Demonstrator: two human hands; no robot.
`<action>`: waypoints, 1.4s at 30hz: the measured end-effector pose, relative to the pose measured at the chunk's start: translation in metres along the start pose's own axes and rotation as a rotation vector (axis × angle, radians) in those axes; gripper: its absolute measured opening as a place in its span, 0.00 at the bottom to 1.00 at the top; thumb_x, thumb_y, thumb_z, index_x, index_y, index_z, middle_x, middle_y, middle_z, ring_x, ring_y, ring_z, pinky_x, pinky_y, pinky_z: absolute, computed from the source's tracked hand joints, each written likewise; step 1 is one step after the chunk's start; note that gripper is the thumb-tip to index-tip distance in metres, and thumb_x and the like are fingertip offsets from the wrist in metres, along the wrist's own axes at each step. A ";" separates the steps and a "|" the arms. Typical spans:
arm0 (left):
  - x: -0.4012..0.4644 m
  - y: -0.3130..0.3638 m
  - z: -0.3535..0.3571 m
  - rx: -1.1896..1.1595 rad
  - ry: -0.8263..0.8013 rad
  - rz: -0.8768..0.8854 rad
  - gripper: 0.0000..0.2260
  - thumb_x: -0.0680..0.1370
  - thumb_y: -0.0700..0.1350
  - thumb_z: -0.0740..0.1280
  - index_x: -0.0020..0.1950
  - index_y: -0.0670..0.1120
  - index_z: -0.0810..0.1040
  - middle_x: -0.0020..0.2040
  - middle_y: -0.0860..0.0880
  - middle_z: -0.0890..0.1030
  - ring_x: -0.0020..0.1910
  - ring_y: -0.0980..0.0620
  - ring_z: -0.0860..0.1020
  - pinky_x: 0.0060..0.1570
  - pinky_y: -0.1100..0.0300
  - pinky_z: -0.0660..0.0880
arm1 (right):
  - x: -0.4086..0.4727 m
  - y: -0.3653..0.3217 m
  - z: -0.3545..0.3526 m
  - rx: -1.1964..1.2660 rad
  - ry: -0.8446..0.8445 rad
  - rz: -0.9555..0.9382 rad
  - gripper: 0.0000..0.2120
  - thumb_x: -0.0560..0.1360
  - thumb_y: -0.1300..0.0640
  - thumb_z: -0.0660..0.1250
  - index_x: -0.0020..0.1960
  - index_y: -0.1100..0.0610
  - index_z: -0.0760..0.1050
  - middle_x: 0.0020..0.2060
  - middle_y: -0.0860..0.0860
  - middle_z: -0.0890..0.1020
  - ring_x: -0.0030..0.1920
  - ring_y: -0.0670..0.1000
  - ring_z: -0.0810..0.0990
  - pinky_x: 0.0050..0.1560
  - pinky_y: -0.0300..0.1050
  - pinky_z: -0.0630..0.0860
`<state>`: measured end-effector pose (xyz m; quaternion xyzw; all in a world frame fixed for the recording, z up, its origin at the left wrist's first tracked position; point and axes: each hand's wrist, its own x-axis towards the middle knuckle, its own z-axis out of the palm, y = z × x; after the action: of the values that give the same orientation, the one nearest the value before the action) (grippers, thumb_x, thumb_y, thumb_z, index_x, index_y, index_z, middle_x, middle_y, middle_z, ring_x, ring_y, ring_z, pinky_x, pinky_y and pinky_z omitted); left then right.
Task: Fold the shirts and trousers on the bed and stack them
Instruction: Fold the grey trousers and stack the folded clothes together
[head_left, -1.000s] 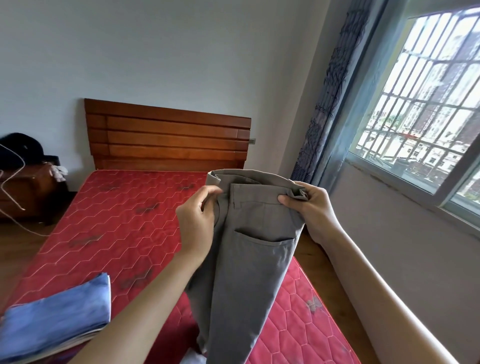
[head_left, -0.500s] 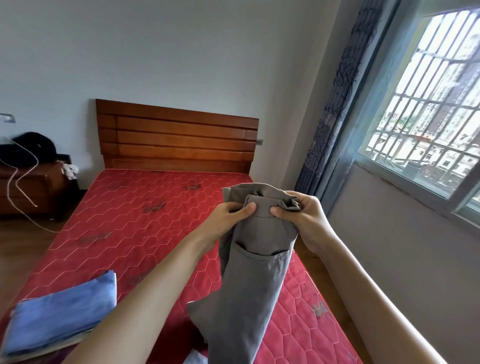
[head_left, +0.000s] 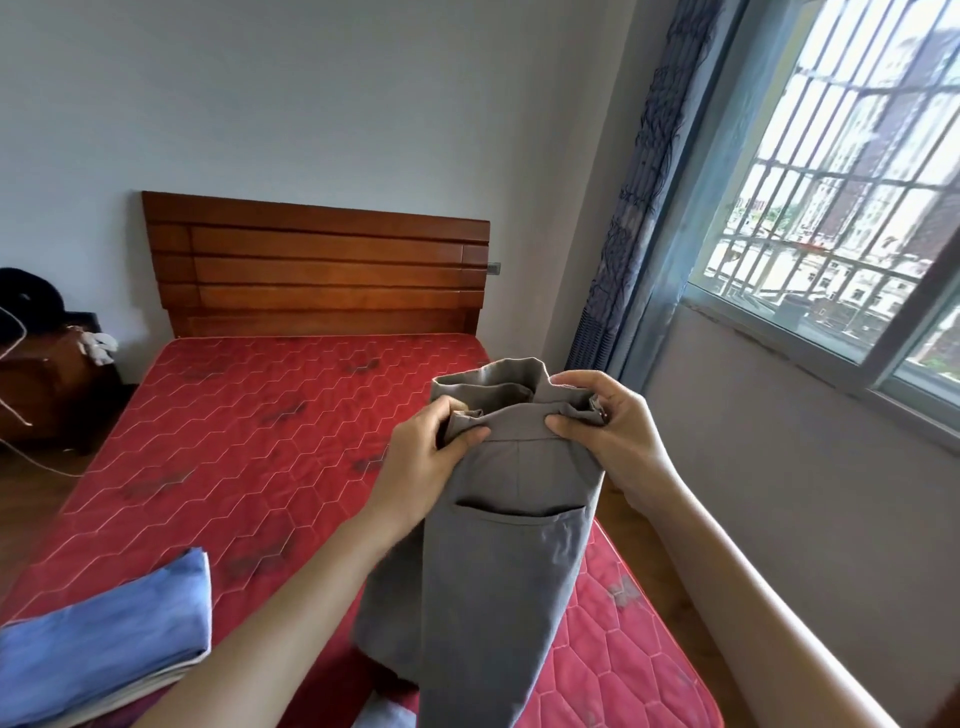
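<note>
Grey trousers (head_left: 498, 561) hang in the air over the right side of the red mattress (head_left: 234, 447), back pocket facing me. My left hand (head_left: 426, 462) pinches the waistband at its left end. My right hand (head_left: 608, 436) grips the waistband at its right end, thumb in front. The waistband is bunched between both hands and the legs drop out of view at the bottom edge. A folded blue garment (head_left: 98, 660) tops a small stack at the bed's near left corner.
A wooden headboard (head_left: 317, 275) stands against the far wall. A dark wooden nightstand (head_left: 47, 389) with a black item and a white cable sits at the left. A window with bars and a blue curtain (head_left: 639, 208) line the right wall. Something white (head_left: 384, 714) lies under the trousers.
My hands have drawn closer together, gathering the waistband. The trousers sit lower in view as my head tipped, showing more of the wall.
</note>
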<state>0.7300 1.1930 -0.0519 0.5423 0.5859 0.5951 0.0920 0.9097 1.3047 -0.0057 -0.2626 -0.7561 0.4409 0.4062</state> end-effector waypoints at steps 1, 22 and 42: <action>-0.003 0.003 0.000 0.066 0.029 0.062 0.07 0.76 0.46 0.71 0.44 0.43 0.76 0.33 0.52 0.75 0.33 0.61 0.72 0.36 0.71 0.67 | -0.002 -0.002 -0.003 -0.129 0.034 -0.010 0.22 0.67 0.64 0.78 0.57 0.49 0.78 0.50 0.48 0.83 0.50 0.47 0.81 0.53 0.41 0.76; -0.078 -0.017 -0.003 0.421 -0.149 0.384 0.10 0.76 0.42 0.69 0.50 0.47 0.69 0.38 0.51 0.79 0.36 0.59 0.74 0.41 0.70 0.72 | -0.002 0.011 -0.016 -1.162 -0.687 -0.090 0.14 0.70 0.47 0.70 0.55 0.44 0.77 0.36 0.42 0.74 0.46 0.49 0.74 0.48 0.48 0.72; -0.101 -0.046 0.007 0.491 -0.119 0.644 0.10 0.84 0.41 0.49 0.49 0.41 0.68 0.43 0.40 0.81 0.43 0.50 0.72 0.42 0.59 0.71 | -0.062 0.065 0.023 -1.190 -0.641 -0.119 0.07 0.74 0.55 0.63 0.44 0.51 0.80 0.49 0.45 0.75 0.55 0.50 0.68 0.49 0.43 0.65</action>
<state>0.7508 1.1355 -0.1450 0.7372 0.5046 0.4035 -0.1976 0.9258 1.2780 -0.0928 -0.2556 -0.9662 -0.0176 -0.0282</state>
